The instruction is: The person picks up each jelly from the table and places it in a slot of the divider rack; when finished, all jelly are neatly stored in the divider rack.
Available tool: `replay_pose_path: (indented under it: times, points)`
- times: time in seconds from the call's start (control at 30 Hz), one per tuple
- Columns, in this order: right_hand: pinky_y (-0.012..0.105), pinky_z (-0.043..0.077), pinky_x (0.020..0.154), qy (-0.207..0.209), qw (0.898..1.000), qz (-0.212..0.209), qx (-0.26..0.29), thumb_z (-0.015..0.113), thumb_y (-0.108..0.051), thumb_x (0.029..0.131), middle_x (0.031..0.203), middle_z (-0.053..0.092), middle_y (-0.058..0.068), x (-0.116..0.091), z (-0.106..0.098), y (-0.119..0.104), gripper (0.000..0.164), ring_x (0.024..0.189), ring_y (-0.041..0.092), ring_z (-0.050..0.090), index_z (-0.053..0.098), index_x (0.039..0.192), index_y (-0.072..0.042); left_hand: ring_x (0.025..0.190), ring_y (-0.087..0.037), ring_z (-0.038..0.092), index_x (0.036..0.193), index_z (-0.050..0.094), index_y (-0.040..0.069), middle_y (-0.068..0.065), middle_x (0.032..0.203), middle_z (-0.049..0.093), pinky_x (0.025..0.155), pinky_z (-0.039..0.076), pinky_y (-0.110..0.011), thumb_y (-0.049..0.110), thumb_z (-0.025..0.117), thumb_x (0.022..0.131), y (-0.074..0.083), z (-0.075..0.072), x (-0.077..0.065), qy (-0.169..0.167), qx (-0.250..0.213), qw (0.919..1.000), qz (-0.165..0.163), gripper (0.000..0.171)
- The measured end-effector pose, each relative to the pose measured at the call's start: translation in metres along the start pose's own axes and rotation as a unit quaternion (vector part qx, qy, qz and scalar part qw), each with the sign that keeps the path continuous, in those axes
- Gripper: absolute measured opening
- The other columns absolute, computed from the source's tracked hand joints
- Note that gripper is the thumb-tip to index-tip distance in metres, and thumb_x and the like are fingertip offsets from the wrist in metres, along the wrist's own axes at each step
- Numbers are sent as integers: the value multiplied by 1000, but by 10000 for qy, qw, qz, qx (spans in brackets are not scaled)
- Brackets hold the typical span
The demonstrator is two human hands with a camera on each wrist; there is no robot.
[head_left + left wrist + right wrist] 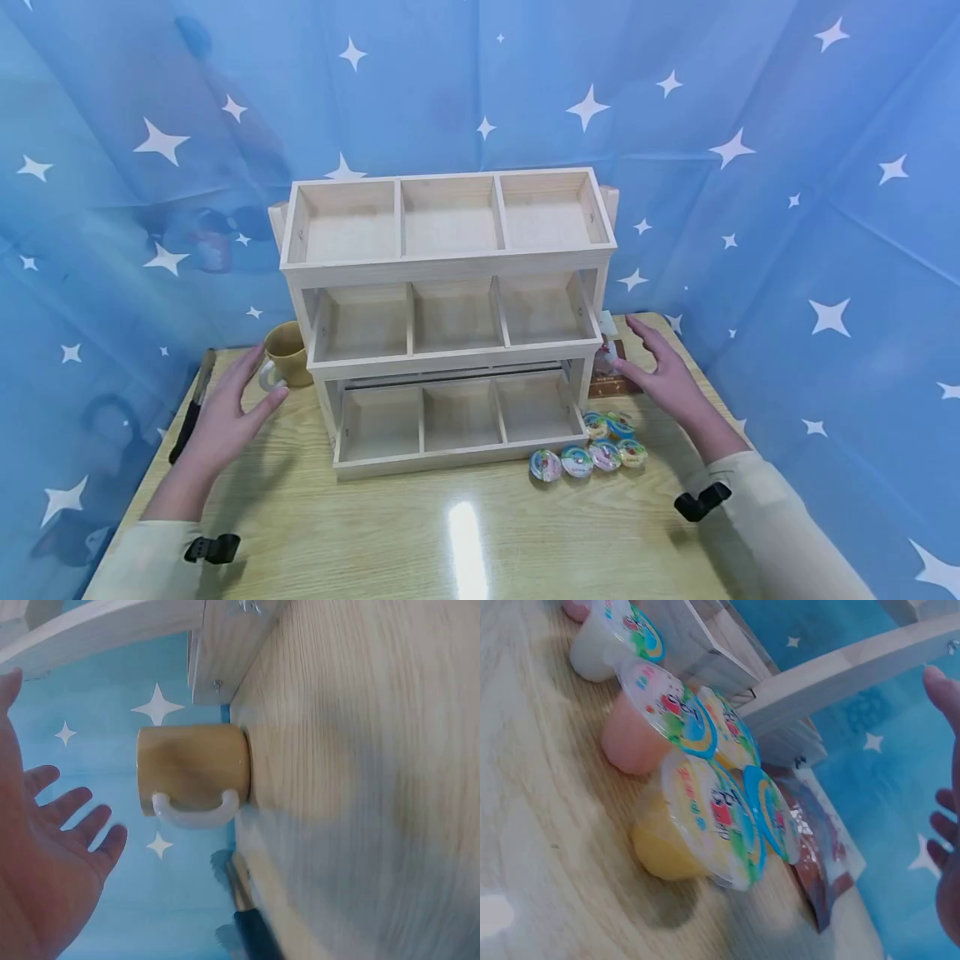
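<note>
Head view: looking down across the near table [375, 542] onto left hand [225, 421] and right hand [670, 385], seeing both well apart, fingers loosely spread, gripping nothing. Finding the wooden rack [457, 358] standing between them, apparently untouched, bearing three tiers of three compartments. Judging this as a two-sided approach to the rack; for doing it well, matching both palms in height, favouring the side posts [324, 400] over the jutting trays [450, 262], minding the jelly cups [576, 461] crowding by the lower right corner and, farther back, sparing the black-handled tool [192, 408] and mug [292, 362] on the left, the brown packet [603, 386] on the right. Turning to the right wrist view: showing yellow, pink and whitish contents [664, 840] through the cup walls, mostly lids showing from above. Turning to the left wrist view: showing the white handle [196, 819] whole and metal fittings [217, 684] on the rack's side, unseen from above. Getting all nine compartments only from the head view, with the starry blue backdrop [420, 92] hanging farthest off
</note>
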State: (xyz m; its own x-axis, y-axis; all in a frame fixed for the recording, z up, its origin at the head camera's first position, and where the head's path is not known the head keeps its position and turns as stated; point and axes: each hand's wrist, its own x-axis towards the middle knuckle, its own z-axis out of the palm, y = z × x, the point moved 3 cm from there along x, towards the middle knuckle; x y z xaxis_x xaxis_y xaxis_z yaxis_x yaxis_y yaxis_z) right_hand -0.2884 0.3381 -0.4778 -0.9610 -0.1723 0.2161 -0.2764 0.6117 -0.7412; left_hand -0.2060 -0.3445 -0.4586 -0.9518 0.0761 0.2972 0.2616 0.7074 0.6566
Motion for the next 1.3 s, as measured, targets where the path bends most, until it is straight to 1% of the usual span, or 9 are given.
replay_pose_path:
  times: [0.13,0.27,0.37,0.6,0.83,0.9,1.0,1.13,1.3]
  points:
    - [78,28,120,153,9995,-132,246,76,-28,108,178,32,13,-5,3,-3,84,161,48,29,28,177,-30,155,-55,36,178,23,18,-26,176,30,123,41,-54,22,70,111,1,7,-3,17,-568,9984,-33,82]
    - [74,31,120,190,9991,-229,306,76,-27,108,177,35,12,-8,6,-6,82,160,46,32,30,175,-33,154,-51,38,177,26,20,-23,174,35,112,38,-16,17,72,110,2,14,-5,8,-855,9963,-23,81]
    - [73,32,120,203,9990,-224,321,76,-27,108,176,36,12,-12,7,-6,81,159,45,33,31,175,-33,154,-51,38,176,28,17,-24,173,37,109,35,-10,15,72,109,4,18,-7,-10,-974,9952,34,81]
    - [70,35,118,234,9993,-255,140,76,-24,108,172,42,13,-25,12,-6,79,156,44,38,34,175,-28,150,-52,41,173,34,8,-28,168,42,111,37,-10,7,75,105,7,31,-11,33,-1166,9928,281,79]
    - [29,39,114,369,9981,-487,-27,80,-19,105,163,51,11,-40,11,-7,77,150,39,46,42,171,-22,149,-50,42,171,37,5,-24,167,45,111,39,-12,6,76,104,10,47,-12,-27,-1454,9889,289,78]
    - [23,38,111,358,9982,-472,-84,80,-20,104,161,53,12,-46,12,-6,75,147,38,47,44,170,-17,149,-50,43,170,36,4,-24,166,45,112,40,-13,7,77,104,11,52,-13,-69,-1524,9880,247,78]
    - [31,41,109,335,9984,-418,-184,82,-20,103,158,54,13,-58,13,-5,73,142,35,50,47,167,-14,149,-50,44,170,36,4,-24,166,45,111,42,-15,9,77,105,12,59,-16,-159,-1562,9875,159,77]
    - [47,45,105,360,9981,-412,-281,84,-18,101,151,58,10,-72,15,-3,69,134,28,53,53,162,-13,149,-47,47,171,36,8,-21,168,43,112,49,-28,13,75,107,13,67,-19,-309,-1594,9867,18,76]
    - [36,47,101,346,9970,-575,-396,84,-13,100,138,62,8,-88,17,0,61,122,25,58,59,156,-6,146,-42,50,171,38,11,-21,165,49,110,52,-32,13,74,108,14,76,-22,-362,-1791,9831,-132,73]
